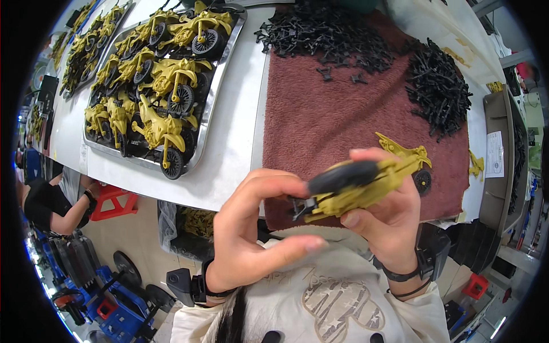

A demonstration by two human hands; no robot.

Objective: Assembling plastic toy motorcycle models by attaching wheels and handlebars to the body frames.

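A yellow toy motorcycle (357, 194) with a black wheel is tilted on its side above the cloth, slightly blurred. My right hand (394, 220) grips its yellow body between thumb and fingers. My left hand (249, 226) is at its other end, thumb stretched out and apart from the index finger. That index fingertip is beside the wheel and a small black part (302, 207); whether it touches them I cannot tell. Just beyond my right hand, another yellow motorcycle body (409, 153) with a black wheel lies on the brown-red cloth (309, 120).
Piles of small black parts (337, 40) and longer black parts (437, 88) lie at the back and right. A metal tray (213, 108) of yellow motorcycles stands to the left. Beyond the table's left edge, a person (48, 206) is near a red stool (114, 203). A grey bin (496, 148) stands right.
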